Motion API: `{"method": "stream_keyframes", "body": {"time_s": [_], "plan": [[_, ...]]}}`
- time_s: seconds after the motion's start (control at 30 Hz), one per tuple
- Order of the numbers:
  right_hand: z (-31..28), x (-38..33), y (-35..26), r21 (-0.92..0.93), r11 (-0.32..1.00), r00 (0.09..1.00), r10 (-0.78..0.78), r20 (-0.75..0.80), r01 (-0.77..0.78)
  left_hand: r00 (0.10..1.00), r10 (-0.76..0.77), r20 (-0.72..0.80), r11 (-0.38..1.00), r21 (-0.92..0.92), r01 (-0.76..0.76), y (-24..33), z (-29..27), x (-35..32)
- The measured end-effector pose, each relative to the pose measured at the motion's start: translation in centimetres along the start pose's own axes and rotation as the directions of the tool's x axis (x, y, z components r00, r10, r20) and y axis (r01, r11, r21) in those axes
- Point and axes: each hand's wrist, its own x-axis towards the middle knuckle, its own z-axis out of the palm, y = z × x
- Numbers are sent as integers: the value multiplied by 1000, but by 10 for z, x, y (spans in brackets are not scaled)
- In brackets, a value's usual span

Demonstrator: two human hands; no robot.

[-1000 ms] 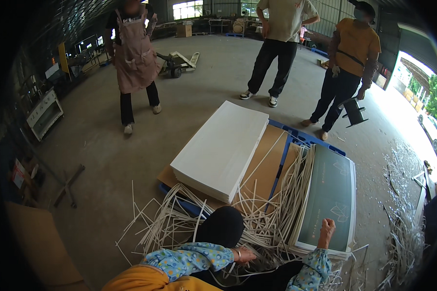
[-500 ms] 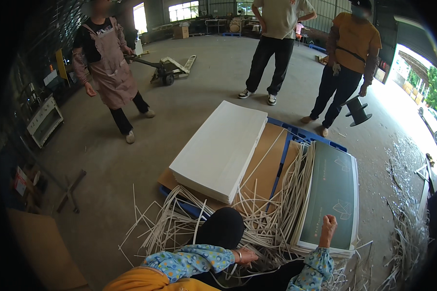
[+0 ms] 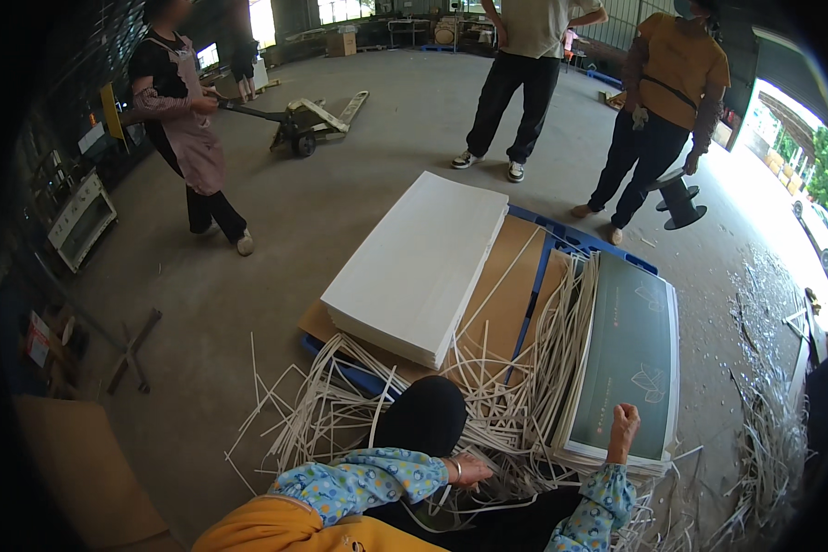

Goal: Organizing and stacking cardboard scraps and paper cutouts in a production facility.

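Observation:
My left hand (image 3: 470, 471) lies low on a tangle of white strips (image 3: 348, 416), fingers curled into them, next to my black-clad knee (image 3: 426, 416). My right hand (image 3: 624, 427) is a closed fist at the near edge of a stack of green glass panels (image 3: 631, 354). Whether it grips the edge is unclear. Both sleeves are blue with a flower print. A thick stack of white boards (image 3: 416, 265) lies on a brown sheet (image 3: 499, 308) over a blue pallet (image 3: 564, 241), just beyond the strips.
A person in a pink apron (image 3: 186, 138) stands at the far left holding a hand pallet truck (image 3: 311, 121). Two more people (image 3: 523, 74) (image 3: 664, 112) stand behind the pallet. A black spool (image 3: 679, 199) and scrap litter (image 3: 771, 432) lie at right, cardboard (image 3: 74, 460) at lower left.
The person in the pink apron has walked left and nearer, pulling the pallet truck handle. My hands have stayed almost where they were.

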Motion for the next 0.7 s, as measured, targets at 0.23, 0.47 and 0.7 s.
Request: {"method": "stream_keyframes", "body": {"time_s": [0.23,0.47,0.7], "plan": [[-16,-9,12,-45,998,999,35,-4,-35,998,40,-39,999,1,-40,2,-1,1],[-18,-12,17,-12,997,997,72,-6,-72,999,48,-16,998,32,-48,4,4,2],[-14,-9,30,63,971,973,232,10,-232,999,15,38,1000,21,-16,7,-1,5]]}}
